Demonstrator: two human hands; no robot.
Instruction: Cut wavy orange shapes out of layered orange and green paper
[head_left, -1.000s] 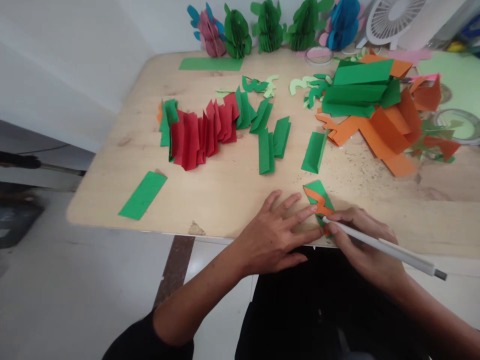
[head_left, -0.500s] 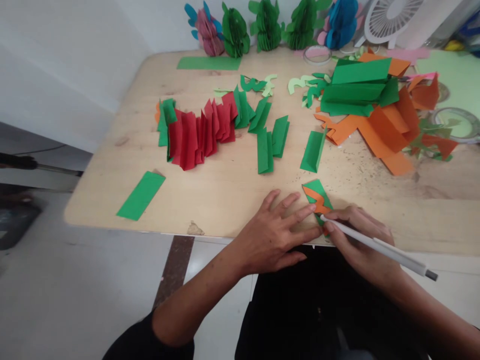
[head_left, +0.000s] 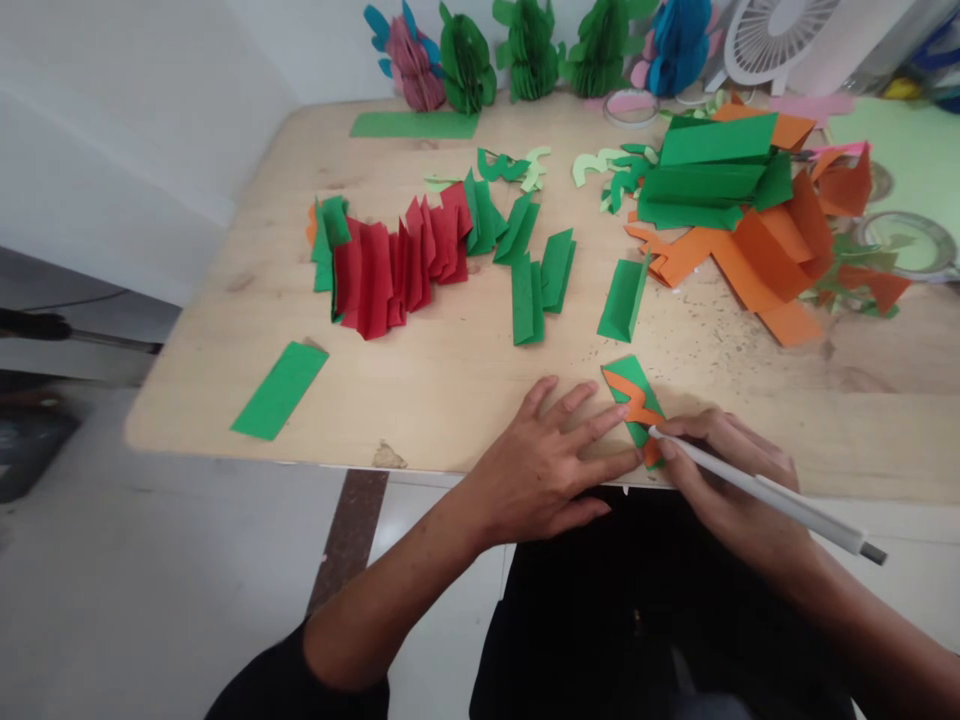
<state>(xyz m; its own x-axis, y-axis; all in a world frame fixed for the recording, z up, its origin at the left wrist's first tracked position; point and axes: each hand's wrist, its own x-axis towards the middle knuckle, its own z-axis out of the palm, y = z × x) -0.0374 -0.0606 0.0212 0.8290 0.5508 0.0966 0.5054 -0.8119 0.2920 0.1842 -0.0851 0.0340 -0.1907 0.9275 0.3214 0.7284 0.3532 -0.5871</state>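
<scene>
Near the table's front edge lies a green paper piece (head_left: 631, 368) with a curvy orange paper cutout (head_left: 634, 400) on top. My left hand (head_left: 544, 465) rests with its fingers spread, the fingertips pressing on the cutout and the green paper's left side. In my right hand (head_left: 727, 460) is a white pen (head_left: 780, 498), pinched with its tip at the cutout's right edge. Just behind stands a folded green paper (head_left: 621, 300). Farther left are more folded green papers (head_left: 529, 300) and a row of folded red papers (head_left: 382, 275).
A flat green strip (head_left: 279, 390) lies at the front left. Stacked green (head_left: 705, 185) and orange papers (head_left: 787, 250) cover the right side, near tape rolls (head_left: 911, 245). Paper honeycomb figures (head_left: 532, 50) and a white fan (head_left: 776, 40) line the wall.
My right hand with the pen has shifted slightly right, the tip moving along the cutout's edge. My left hand stays pressed in place. The whole view has drifted slightly.
</scene>
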